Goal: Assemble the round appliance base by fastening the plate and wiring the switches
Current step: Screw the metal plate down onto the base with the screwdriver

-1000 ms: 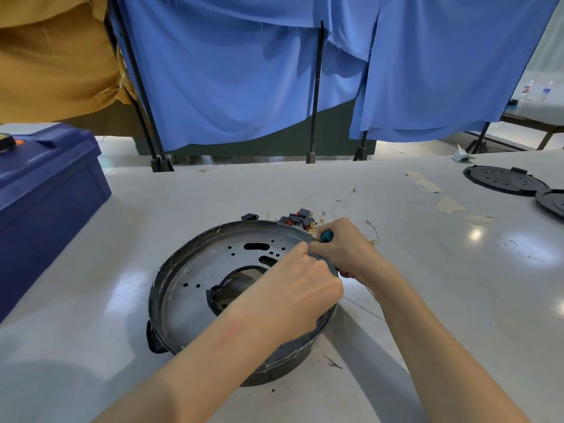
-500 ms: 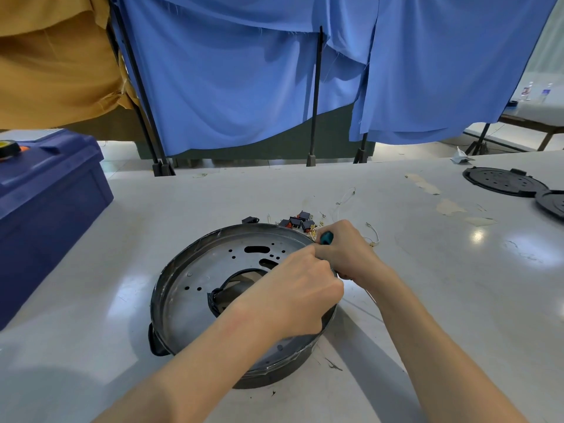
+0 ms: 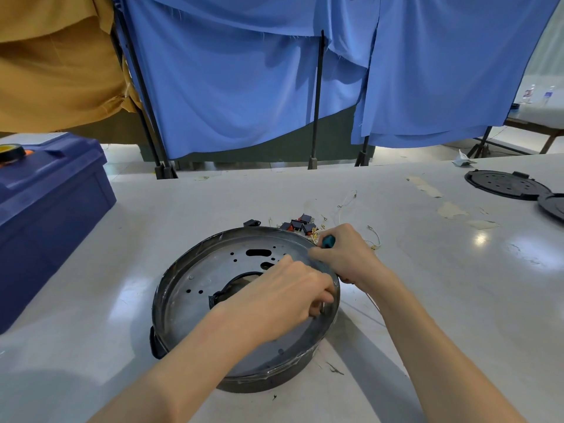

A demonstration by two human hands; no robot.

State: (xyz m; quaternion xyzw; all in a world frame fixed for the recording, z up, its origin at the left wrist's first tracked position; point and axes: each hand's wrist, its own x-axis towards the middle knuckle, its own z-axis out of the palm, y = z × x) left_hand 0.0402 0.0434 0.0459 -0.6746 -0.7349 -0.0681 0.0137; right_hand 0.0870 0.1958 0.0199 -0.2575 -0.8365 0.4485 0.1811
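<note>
A dark blue box point(image 3: 45, 215) stands at the tabletop's point(image 3: 442, 300) left edge with a tape roll point(image 3: 10, 152) on its lid, and two black discs point(image 3: 503, 184) lie far right. Loose switches point(image 3: 297, 225) and wires point(image 3: 374, 239) crowd just beyond the far rim of the round base point(image 3: 166, 288), close by your right hand point(image 3: 345, 257). Blue curtains point(image 3: 229, 87) close off the far side. Your widest room is right of the base.

The base sits mid-tabletop, with the perforated plate point(image 3: 207, 276) inside it. Your right hand hangs over the far-right rim, its grip clamped on a teal screwdriver handle point(image 3: 328, 241). Your left hand point(image 3: 283, 300) lies knuckles-up across the plate, its grip closed on a thin metal shaft point(image 3: 322, 306) just inside the rim.
</note>
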